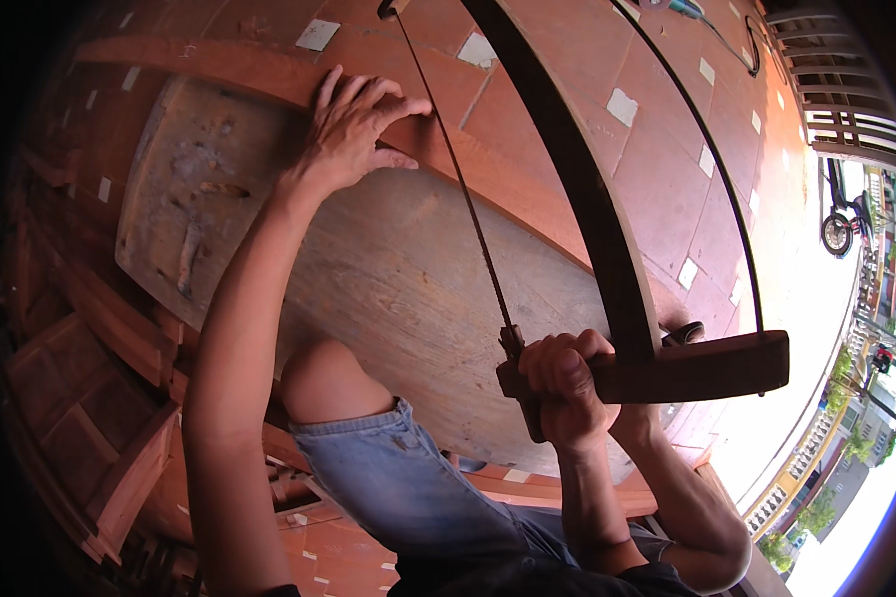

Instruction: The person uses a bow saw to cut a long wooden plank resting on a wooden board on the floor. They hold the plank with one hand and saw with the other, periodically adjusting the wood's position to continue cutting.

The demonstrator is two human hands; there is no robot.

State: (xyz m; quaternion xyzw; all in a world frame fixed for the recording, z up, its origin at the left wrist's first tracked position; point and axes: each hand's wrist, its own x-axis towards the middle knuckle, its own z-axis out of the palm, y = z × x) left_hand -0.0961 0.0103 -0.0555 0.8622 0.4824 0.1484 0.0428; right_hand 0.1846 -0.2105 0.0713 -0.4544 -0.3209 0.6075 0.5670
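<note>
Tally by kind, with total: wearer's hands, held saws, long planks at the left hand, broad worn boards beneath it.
Hands: 2 (left hand, right hand)
Saw: 1
Plank: 1
Board: 1
Total: 5

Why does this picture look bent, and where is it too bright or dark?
In the head view, the fisheye lens bends edges near its black rim; sunlit ground at right glares white; the bow saw looks dark against the brighter tiled floor.
</note>
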